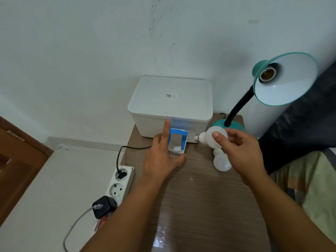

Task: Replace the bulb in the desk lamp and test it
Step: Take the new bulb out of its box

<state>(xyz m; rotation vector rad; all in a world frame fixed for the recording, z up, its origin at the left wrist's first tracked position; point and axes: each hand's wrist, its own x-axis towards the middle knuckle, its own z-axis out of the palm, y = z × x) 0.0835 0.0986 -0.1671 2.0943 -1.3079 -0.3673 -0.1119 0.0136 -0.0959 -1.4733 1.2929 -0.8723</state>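
White bulb held, lamp socket bare

Your right hand [238, 150] grips a white bulb [211, 136], screw base pointing left. Your left hand [162, 157] holds the open blue-edged box [177, 142] on the tabletop [200, 197], index finger straight. Another bulb [221, 160] lies beside it, seemingly touching nothing. Teal lamp [283, 79] socket is bare.

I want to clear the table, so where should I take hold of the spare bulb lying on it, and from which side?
Grip the spare bulb around its round globe, coming down from above. It lies on its side on the table, globe nearer you and neck pointing away, partly under the right hand holding the other bulb. The left hand is busy with the box.
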